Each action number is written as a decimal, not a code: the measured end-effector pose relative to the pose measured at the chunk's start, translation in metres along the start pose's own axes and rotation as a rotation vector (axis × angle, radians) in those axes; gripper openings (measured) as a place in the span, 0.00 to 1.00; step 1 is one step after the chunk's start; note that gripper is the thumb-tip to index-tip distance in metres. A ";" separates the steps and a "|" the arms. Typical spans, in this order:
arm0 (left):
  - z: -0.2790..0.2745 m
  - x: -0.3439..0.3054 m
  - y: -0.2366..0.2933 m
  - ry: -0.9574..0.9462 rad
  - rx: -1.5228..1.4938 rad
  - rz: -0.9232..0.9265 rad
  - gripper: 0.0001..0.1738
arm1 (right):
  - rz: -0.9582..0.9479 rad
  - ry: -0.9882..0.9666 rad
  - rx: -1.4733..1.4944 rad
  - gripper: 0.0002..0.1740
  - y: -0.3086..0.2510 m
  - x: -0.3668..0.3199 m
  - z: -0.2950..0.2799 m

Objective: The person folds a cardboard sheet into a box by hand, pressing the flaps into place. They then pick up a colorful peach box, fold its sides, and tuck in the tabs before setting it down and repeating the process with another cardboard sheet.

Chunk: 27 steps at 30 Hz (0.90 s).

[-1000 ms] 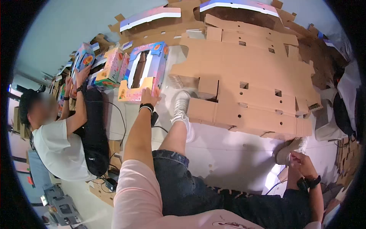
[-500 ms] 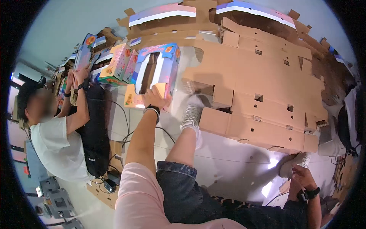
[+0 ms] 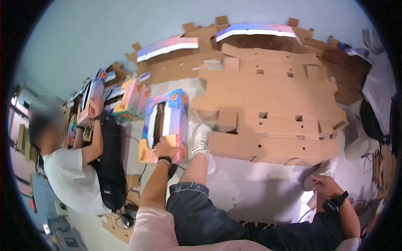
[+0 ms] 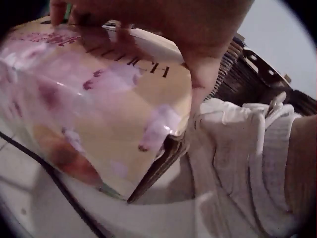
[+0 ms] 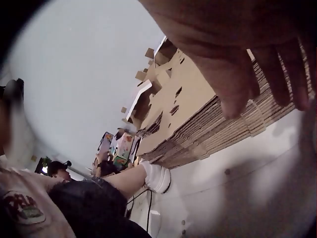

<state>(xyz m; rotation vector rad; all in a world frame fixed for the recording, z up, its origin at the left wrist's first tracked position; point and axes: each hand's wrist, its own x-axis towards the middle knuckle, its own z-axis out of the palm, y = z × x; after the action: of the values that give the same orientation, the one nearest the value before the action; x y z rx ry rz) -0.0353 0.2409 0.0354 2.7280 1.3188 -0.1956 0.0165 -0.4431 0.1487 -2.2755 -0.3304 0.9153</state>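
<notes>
A printed fruit carton (image 3: pixel 182 121), blue and pink with a yellow front and a long opening on top, sits on the floor beside the left shoe (image 3: pixel 202 142). My left hand (image 3: pixel 165 148) grips its near end. In the left wrist view the fingers of the left hand (image 4: pixel 163 25) reach over the top, with the thumb down the right side of the carton (image 4: pixel 114 114). My right hand (image 3: pixel 327 187) hangs by the right knee, holding nothing. In the right wrist view the right hand's fingers (image 5: pixel 277 74) hang loosely in front of stacked flat cardboard (image 5: pixel 208 131).
The tall pile of flat brown cardboard (image 3: pixel 268 96) fills the floor ahead. More printed boxes (image 3: pixel 127 98) stand at the left. Another person (image 3: pixel 71 167) sits there, handling a box (image 3: pixel 90 98); a black bag (image 3: pixel 112 167) and cables lie close by.
The left hand has drawn the carton toward me along the floor, away from the other printed boxes. The head view has tilted upward. The other person's box has shifted; my right hand stays put.
</notes>
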 end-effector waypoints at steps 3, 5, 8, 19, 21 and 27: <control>-0.027 0.006 -0.009 0.170 -0.201 -0.029 0.58 | 0.020 -0.019 -0.005 0.29 0.010 -0.002 0.001; -0.054 0.013 -0.010 0.253 -0.498 0.037 0.54 | -0.071 -0.017 0.025 0.31 0.022 0.001 0.002; -0.093 0.001 0.001 0.321 -0.753 0.131 0.51 | -0.025 -0.047 0.025 0.32 -0.002 -0.004 -0.004; -0.196 -0.141 0.166 -0.130 -0.822 0.938 0.40 | -0.391 0.150 -0.176 0.38 -0.111 -0.041 -0.026; -0.170 -0.164 0.195 -0.350 -0.867 1.014 0.40 | -0.531 0.159 0.000 0.40 -0.134 -0.053 -0.026; -0.110 -0.226 0.219 -0.250 0.036 1.352 0.53 | -1.039 0.202 -0.136 0.39 -0.201 -0.098 -0.017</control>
<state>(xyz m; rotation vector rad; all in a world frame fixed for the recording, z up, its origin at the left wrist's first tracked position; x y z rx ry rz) 0.0053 -0.0518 0.1890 2.8038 -0.6786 -0.3739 -0.0411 -0.3437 0.3415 -1.8640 -1.3336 0.1181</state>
